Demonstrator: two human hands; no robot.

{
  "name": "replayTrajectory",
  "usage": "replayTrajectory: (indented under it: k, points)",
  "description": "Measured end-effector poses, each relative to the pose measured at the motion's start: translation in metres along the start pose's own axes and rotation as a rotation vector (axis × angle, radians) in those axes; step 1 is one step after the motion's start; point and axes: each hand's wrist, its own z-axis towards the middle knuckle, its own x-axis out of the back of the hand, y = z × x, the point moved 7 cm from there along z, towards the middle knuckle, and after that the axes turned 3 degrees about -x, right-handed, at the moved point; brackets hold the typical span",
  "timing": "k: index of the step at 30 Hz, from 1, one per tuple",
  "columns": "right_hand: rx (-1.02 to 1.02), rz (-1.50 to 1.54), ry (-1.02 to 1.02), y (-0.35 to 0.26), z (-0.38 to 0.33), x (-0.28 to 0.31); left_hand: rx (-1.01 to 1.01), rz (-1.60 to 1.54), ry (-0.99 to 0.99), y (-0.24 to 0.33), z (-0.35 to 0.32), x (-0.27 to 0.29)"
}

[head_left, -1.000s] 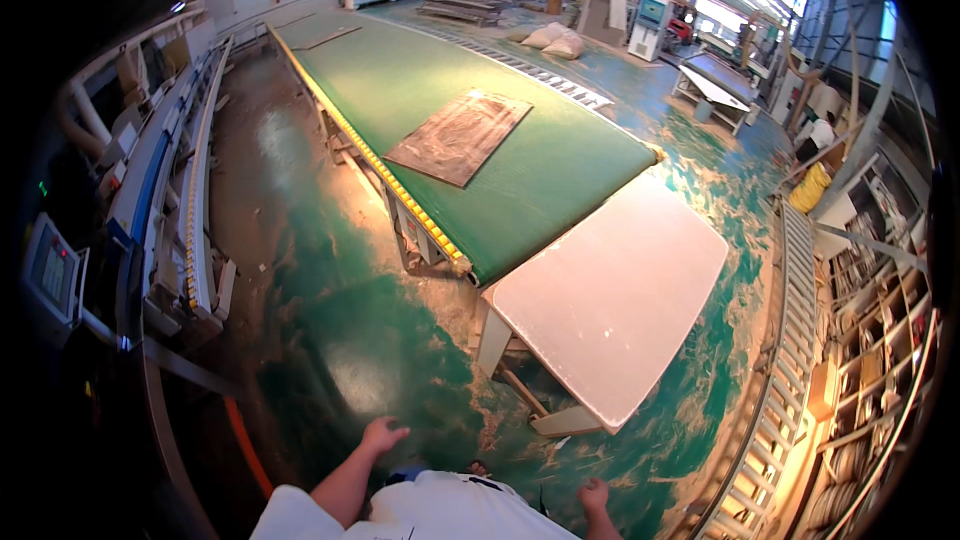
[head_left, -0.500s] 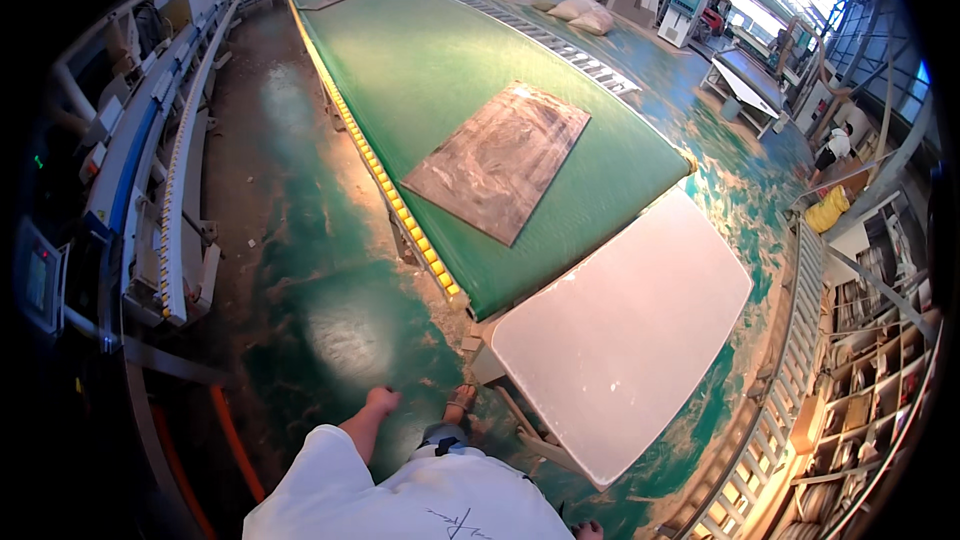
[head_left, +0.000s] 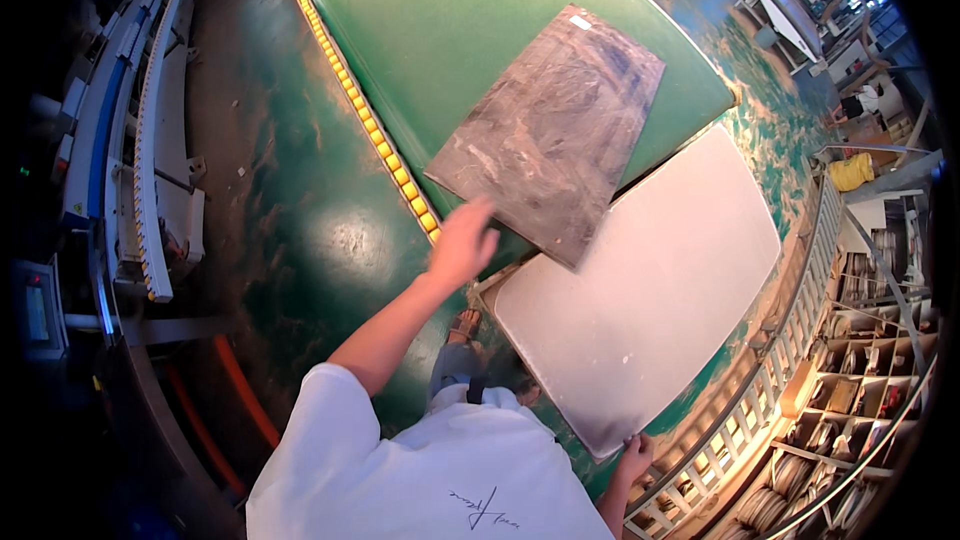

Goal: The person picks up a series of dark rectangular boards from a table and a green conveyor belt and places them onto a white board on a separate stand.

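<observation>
A flat rectangular panel with a brown-grey marbled face [head_left: 560,130] lies on the green conveyor belt [head_left: 420,30], its near corner overhanging the pale table [head_left: 660,280]. My left hand [head_left: 465,242] reaches to the panel's near left edge, fingers apart and holding nothing; whether it touches the panel I cannot tell. At the near corner of the pale table is my right hand [head_left: 635,456], its fingers curled together. Something small and dark shows at those fingertips, too small to name. A small white label [head_left: 580,23] sits on the panel's far end.
Yellow rollers [head_left: 385,150] line the belt's left edge. A machine with a long rail [head_left: 150,160] stands further left, beyond the green floor. On the right are a slatted railing [head_left: 770,370], a compartment rack [head_left: 850,390] and a yellow bag [head_left: 851,172]. Another person [head_left: 862,100] is far right.
The marbled panel has come closer, now reaching over the pale table. My left hand has risen from my side toward it; my right hand has come up to the table's corner. The view has tilted down.
</observation>
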Motion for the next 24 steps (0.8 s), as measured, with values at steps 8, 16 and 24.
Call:
replayTrajectory:
  k: [8, 16, 24]
  points:
    - [0.039, 0.236, -0.254, -0.031, 0.035, -0.023, 0.172, 0.788, -0.303, 0.011, -0.035, -0.05]
    - [-0.027, 0.459, -0.244, -0.005, 0.057, 0.019, 0.34, 0.773, -0.238, 0.049, -0.071, -0.053]
    - [0.141, 0.151, -0.152, -0.035, 0.065, -0.016, 0.046, 0.248, -0.225, 0.119, -0.135, -0.127]
